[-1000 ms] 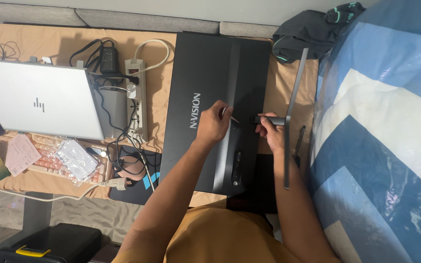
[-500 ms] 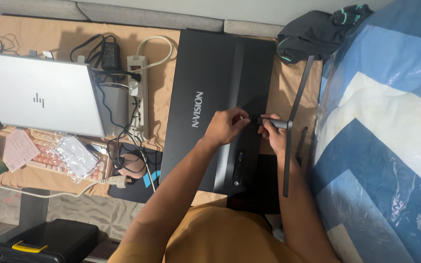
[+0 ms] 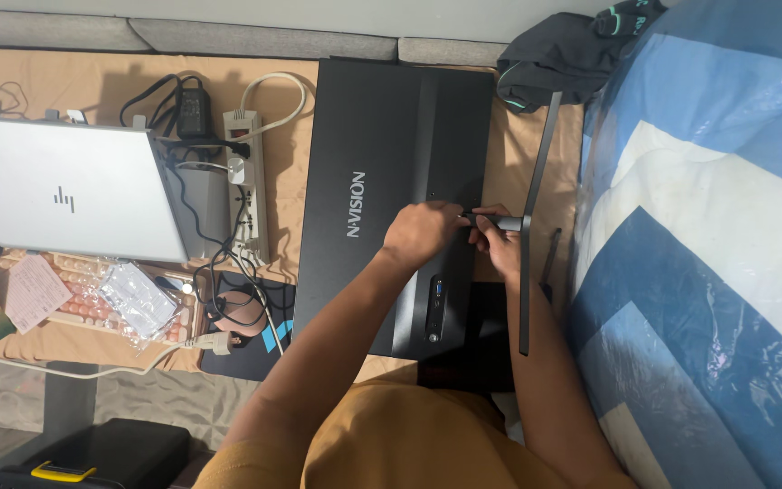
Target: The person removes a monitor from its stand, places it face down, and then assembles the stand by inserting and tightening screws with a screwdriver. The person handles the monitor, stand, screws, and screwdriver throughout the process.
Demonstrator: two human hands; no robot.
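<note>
Left hand (image 3: 420,233) is curled into a loose fist, fingers drawn together and resting on the back of the black monitor (image 3: 391,181), knuckles right up against the stub of the grey stand (image 3: 527,226); what it pinches, if anything, is hidden under your fingers. Your right hand (image 3: 502,244) sits just beside it at the monitor's right edge, fingers wrapped round the stand's short neck, closed on it. Both your forearms come up from the bottom of the view and meet there, the left one angled in from lower left, the right one running almost straight up along the stand's long bar. That bar lies just off the monitor's right edge, parallel to it, on the tan mat (image 3: 282,208). The monitor lies face down in the middle of the mat, ports toward you. Over at the mat's left side a silver laptop (image 3: 65,195) is shut, with a white power strip (image 3: 244,186) and black cables between it and the monitor. Dark clothing (image 3: 563,59) is bunched at the far right corner, and the blue-and-white bedding (image 3: 708,226) runs along the right.
</note>
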